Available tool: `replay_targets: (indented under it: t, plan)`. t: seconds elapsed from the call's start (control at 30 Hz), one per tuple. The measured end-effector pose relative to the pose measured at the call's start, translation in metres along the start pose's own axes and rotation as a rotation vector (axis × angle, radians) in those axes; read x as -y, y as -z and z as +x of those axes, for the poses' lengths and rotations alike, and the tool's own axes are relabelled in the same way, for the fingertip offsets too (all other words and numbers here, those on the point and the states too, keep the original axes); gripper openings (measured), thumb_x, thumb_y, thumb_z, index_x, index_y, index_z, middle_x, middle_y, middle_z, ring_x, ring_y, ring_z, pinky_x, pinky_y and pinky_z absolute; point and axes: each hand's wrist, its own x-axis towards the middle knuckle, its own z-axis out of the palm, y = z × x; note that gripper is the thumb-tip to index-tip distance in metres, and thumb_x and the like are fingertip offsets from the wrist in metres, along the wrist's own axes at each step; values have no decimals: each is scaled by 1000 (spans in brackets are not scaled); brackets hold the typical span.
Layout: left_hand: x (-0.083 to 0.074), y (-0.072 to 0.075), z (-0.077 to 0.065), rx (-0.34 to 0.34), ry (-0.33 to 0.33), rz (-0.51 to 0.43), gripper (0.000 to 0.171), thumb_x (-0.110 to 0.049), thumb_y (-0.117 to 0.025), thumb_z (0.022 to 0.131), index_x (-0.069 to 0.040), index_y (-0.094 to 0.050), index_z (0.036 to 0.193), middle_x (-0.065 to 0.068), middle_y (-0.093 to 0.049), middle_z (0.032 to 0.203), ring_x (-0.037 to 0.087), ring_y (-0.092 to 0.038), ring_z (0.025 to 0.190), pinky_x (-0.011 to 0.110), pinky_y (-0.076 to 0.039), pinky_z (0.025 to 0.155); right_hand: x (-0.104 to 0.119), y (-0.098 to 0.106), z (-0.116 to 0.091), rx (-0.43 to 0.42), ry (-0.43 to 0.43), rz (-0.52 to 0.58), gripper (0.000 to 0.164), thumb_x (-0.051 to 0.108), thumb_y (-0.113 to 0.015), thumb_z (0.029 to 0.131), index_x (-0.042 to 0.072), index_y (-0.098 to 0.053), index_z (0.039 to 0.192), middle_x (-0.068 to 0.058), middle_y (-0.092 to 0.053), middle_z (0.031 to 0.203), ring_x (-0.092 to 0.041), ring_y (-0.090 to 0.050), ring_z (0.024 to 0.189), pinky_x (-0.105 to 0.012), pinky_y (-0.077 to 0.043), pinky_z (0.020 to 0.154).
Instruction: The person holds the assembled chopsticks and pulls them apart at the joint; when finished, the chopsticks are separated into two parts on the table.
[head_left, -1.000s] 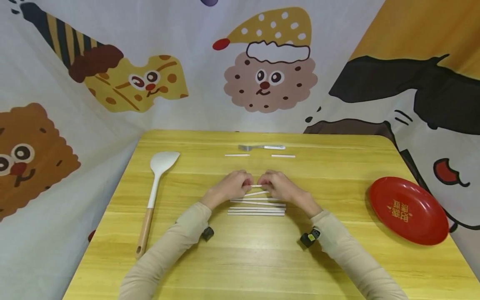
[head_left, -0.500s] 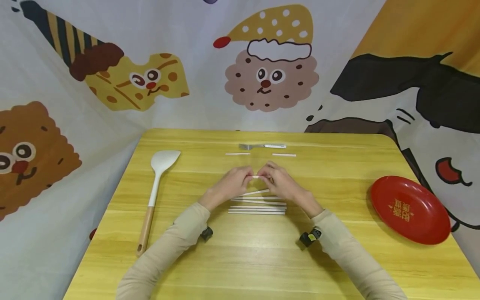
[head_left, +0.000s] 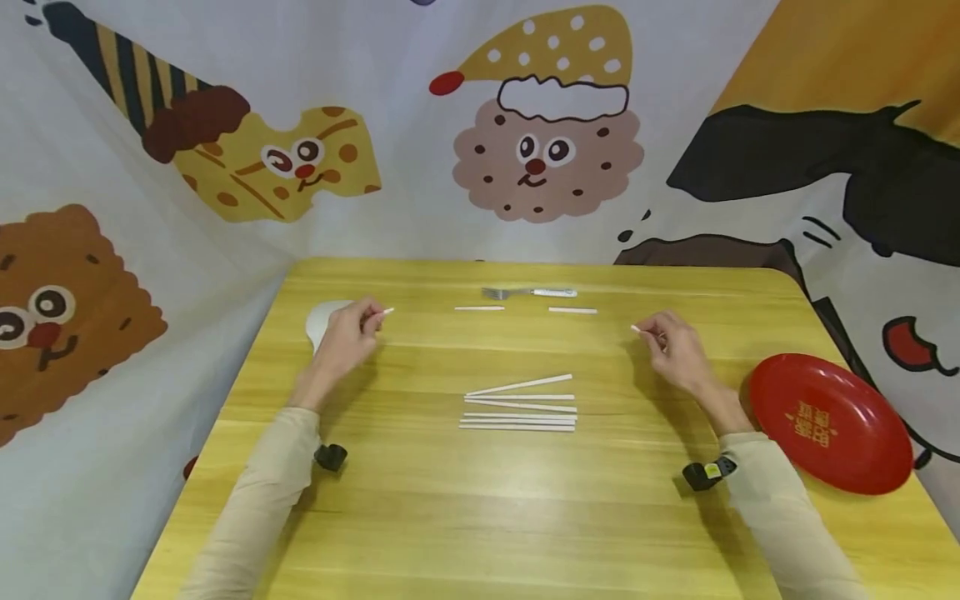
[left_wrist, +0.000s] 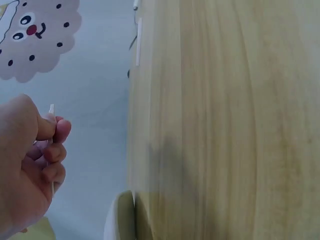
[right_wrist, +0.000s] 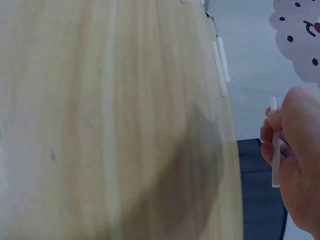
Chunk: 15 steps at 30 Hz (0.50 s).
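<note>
Short, slim, straight white stick

Wood-grain table, white sticks, fork, partly hidden spatula, red plate

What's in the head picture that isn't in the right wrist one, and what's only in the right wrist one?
Only in the head view: the red plate, the long white sticks and the tan sleeves.

Only in the right wrist view: the lower end of the short stick held in the right hand; the head view shows just its tip.

In both: the right hand pinching that stick, the wooden table, the fork's white handle, another short stick near it, and the cartoon biscuit behind.
</note>
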Motion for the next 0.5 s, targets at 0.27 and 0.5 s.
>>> replay_targets:
  t: [0.27, 0.5]
  plan:
    - [-9, -17, 15, 126, -58, 38, 26, -1, -47, 103, 6, -64, 120, 18, -57, 111, 26, -55, 85, 36, -48, 73, 13, -4, 15, 95, 120, -41, 22, -12, -60, 92, -2, -73, 106, -16, -64, 93, -23, -57, 78, -34, -48, 63]
    - [-26, -32, 39, 160, -84, 71, 22, -8, -55, 103, -1, -69, 117, 14, -62, 112, 26, -60, 90, 39, -53, 77, 23, -17, 34, 95, 95, -36, 16, -10, -65, 91, -2, -75, 102, -17, -69, 95, -32, -63, 88, -45, -55, 74]
